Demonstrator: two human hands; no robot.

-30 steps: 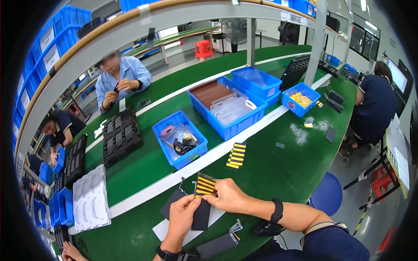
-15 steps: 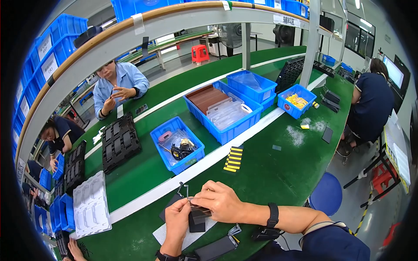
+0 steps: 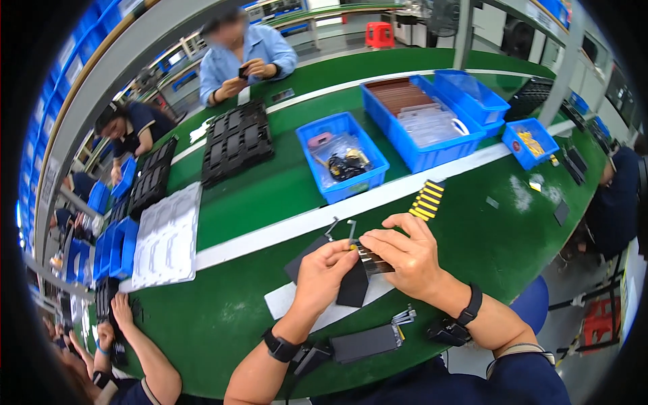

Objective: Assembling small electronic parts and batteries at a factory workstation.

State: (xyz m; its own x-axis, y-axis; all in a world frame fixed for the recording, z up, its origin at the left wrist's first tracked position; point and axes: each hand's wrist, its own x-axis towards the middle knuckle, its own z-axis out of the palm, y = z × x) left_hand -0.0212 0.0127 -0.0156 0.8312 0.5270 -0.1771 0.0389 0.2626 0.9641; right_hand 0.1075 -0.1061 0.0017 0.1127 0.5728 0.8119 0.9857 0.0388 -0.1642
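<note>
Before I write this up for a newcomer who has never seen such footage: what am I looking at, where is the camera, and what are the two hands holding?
The view comes from a wide fisheye camera on a person's head, looking down, so straight edges bend. The green workbench is an assembly line with other workers nearby. The left hand and right hand together pinch a small dark flat part near a white sheet. Behind lie a yellow-and-black striped strip, a blue bin of parts, and black trays.

Matt green table covering [image 3: 256,202], glossy blue plastic bins [image 3: 341,158], matt black trays [image 3: 236,142].
</note>
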